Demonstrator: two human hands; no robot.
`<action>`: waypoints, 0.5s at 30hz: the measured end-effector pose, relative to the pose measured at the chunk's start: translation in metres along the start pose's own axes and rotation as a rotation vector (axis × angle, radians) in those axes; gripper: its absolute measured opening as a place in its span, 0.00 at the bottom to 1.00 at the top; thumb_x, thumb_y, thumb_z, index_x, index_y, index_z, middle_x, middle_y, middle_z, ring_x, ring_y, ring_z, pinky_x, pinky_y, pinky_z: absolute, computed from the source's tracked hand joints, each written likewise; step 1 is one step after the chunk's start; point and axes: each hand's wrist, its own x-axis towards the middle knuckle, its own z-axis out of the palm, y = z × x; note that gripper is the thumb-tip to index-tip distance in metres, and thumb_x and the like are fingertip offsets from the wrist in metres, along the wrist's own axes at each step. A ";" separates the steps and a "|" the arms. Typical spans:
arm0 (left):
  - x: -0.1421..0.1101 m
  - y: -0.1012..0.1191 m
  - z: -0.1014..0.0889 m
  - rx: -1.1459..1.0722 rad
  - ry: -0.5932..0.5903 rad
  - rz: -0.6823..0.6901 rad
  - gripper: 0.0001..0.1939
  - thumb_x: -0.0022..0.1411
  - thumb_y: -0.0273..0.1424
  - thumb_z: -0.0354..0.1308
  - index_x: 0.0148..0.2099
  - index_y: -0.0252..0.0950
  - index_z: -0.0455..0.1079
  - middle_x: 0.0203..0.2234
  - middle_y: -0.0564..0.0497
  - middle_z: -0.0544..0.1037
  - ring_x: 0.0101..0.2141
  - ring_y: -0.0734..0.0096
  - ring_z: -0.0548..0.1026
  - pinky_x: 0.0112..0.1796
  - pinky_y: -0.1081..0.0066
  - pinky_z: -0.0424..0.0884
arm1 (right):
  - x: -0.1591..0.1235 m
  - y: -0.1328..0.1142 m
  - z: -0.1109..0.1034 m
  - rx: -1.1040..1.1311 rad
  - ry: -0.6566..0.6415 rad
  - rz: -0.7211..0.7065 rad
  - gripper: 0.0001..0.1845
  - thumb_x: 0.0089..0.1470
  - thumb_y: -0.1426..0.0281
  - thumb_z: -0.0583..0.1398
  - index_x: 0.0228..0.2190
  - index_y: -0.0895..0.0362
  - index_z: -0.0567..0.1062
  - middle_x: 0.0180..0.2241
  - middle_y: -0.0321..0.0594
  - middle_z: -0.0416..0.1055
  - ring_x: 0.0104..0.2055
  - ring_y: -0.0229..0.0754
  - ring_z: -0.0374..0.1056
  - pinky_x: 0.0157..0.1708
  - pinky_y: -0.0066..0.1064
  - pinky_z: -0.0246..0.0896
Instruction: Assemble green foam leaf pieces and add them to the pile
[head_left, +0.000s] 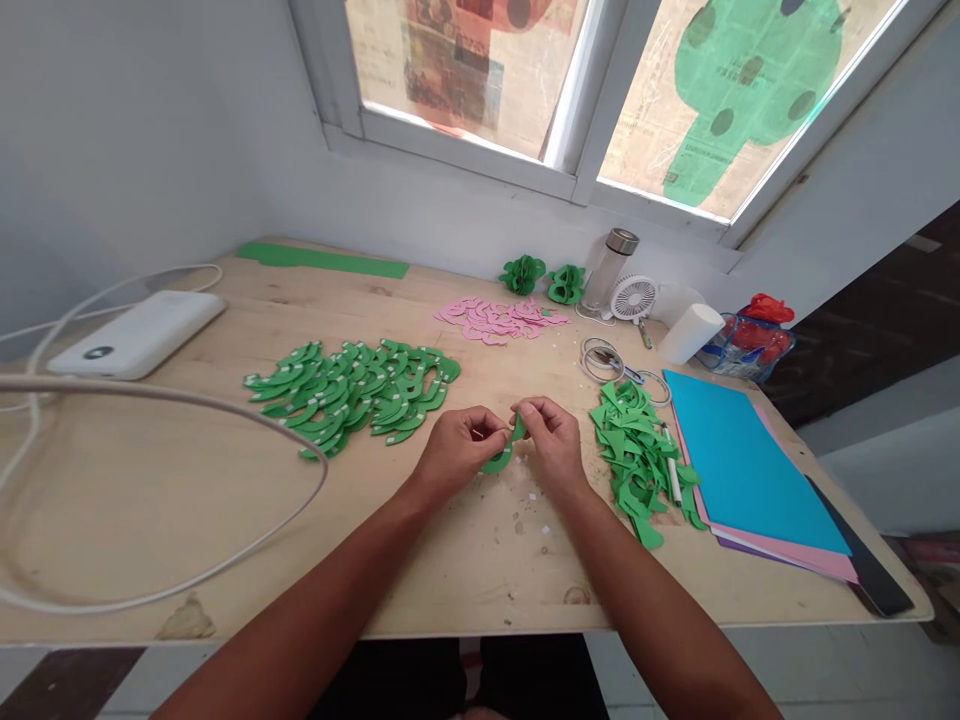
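The green paper cutout [497, 461] is resting in the fingers of both hands, just above the middle of the wooden table [480, 590], with its lower curve showing and its upper part hiding behind fingertips. The left hand [459, 450] is pinching, thumb and forefinger together on the green paper, while the remaining fingers are curling out of sight. The right hand [553, 440] is also closing thumb and fingers on a green tip (whether this is belonging to the same cutout, I cannot tell). Small white squares [546, 530] are lying nearby, too tiny for making out any detail. To the left, the green cutout pile [352, 390] is overlapping so thickly that single shapes are losing their outlines. To the right, green scraps [634, 450] are partly covering a white pen [673, 465], and a blue sheet [750, 460] is hiding most of the pink sheet [810, 560] beneath it. A pale cable [112, 384] is looping across the left side, and the frame edge is cutting it off.
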 end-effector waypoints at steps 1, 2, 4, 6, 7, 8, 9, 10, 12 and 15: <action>0.000 -0.001 0.000 0.016 -0.003 0.009 0.07 0.45 0.32 0.60 0.21 0.34 0.71 0.16 0.53 0.71 0.19 0.76 0.65 0.20 0.77 0.60 | 0.000 0.000 -0.001 -0.002 0.002 -0.004 0.12 0.49 0.63 0.57 0.26 0.58 0.73 0.23 0.35 0.68 0.24 0.35 0.62 0.26 0.26 0.57; 0.000 -0.001 0.000 0.025 -0.010 0.014 0.07 0.45 0.32 0.60 0.21 0.34 0.71 0.16 0.53 0.71 0.19 0.76 0.65 0.20 0.77 0.60 | 0.000 0.000 -0.001 -0.001 0.007 -0.008 0.12 0.50 0.63 0.57 0.26 0.59 0.73 0.22 0.35 0.68 0.24 0.35 0.62 0.26 0.26 0.57; 0.000 -0.001 0.000 0.020 -0.036 0.013 0.06 0.46 0.31 0.59 0.22 0.34 0.71 0.17 0.53 0.71 0.19 0.76 0.65 0.21 0.77 0.60 | 0.000 0.002 -0.002 -0.004 0.021 -0.021 0.12 0.49 0.63 0.57 0.25 0.59 0.74 0.21 0.34 0.67 0.23 0.34 0.61 0.26 0.26 0.56; 0.000 0.000 0.000 -0.010 -0.065 -0.006 0.07 0.46 0.31 0.59 0.21 0.33 0.71 0.16 0.53 0.71 0.19 0.76 0.65 0.21 0.76 0.60 | 0.001 0.004 -0.002 -0.001 0.028 -0.032 0.11 0.49 0.64 0.57 0.25 0.59 0.74 0.20 0.34 0.67 0.23 0.35 0.61 0.26 0.26 0.56; 0.000 0.001 0.000 -0.031 -0.077 -0.020 0.07 0.46 0.32 0.59 0.21 0.33 0.71 0.16 0.53 0.71 0.19 0.76 0.65 0.20 0.76 0.59 | 0.002 0.006 -0.003 0.006 0.030 -0.032 0.11 0.49 0.64 0.58 0.25 0.59 0.74 0.20 0.34 0.67 0.23 0.35 0.61 0.26 0.26 0.56; 0.000 0.001 0.000 -0.054 -0.088 -0.034 0.07 0.45 0.32 0.60 0.21 0.33 0.70 0.16 0.54 0.70 0.18 0.76 0.64 0.20 0.77 0.59 | 0.002 0.007 -0.003 0.019 0.031 -0.027 0.11 0.49 0.63 0.58 0.25 0.59 0.74 0.20 0.35 0.67 0.23 0.35 0.61 0.26 0.26 0.56; 0.000 0.002 0.000 -0.073 -0.097 -0.047 0.07 0.45 0.32 0.60 0.21 0.33 0.70 0.15 0.54 0.69 0.18 0.77 0.64 0.20 0.77 0.58 | 0.003 0.009 -0.003 0.037 0.033 -0.018 0.11 0.48 0.63 0.58 0.25 0.59 0.74 0.20 0.35 0.67 0.23 0.35 0.61 0.26 0.26 0.56; 0.000 0.002 0.000 -0.087 -0.105 -0.055 0.07 0.45 0.32 0.60 0.21 0.33 0.70 0.15 0.54 0.69 0.18 0.77 0.64 0.20 0.77 0.58 | 0.003 0.010 -0.002 0.058 0.032 -0.006 0.12 0.48 0.63 0.58 0.25 0.59 0.74 0.20 0.35 0.67 0.23 0.35 0.61 0.25 0.26 0.56; 0.000 0.002 0.000 -0.092 -0.106 -0.052 0.08 0.46 0.32 0.59 0.21 0.33 0.70 0.15 0.54 0.69 0.18 0.77 0.63 0.20 0.77 0.58 | 0.004 0.013 -0.002 0.093 0.028 0.016 0.13 0.48 0.62 0.58 0.25 0.59 0.74 0.20 0.35 0.67 0.22 0.34 0.60 0.25 0.26 0.55; 0.000 0.000 0.000 -0.027 -0.068 0.006 0.07 0.47 0.32 0.59 0.22 0.33 0.70 0.17 0.53 0.70 0.20 0.76 0.65 0.21 0.77 0.60 | 0.004 0.012 -0.002 0.088 0.018 0.021 0.16 0.51 0.59 0.55 0.27 0.59 0.74 0.21 0.36 0.67 0.23 0.34 0.61 0.25 0.26 0.56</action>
